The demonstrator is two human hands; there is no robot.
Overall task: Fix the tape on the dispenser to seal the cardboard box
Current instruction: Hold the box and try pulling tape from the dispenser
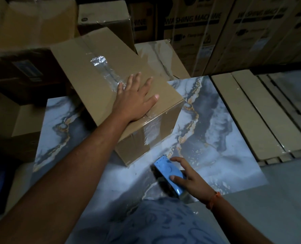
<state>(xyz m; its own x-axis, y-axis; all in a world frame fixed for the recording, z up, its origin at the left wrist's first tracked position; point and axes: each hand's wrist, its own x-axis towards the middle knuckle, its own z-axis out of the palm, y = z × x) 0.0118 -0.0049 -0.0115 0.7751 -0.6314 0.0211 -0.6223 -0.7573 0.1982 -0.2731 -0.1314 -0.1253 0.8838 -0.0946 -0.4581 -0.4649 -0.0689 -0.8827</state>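
Head view shows your left hand [135, 101] flat and open on the cardboard box [111, 81], your right hand [190, 176] apparently gripping the blue dispenser [167, 171] just below; next, press tape down.

Orange wristband [213, 199], bare forearms, patterned blue garment [163, 224]
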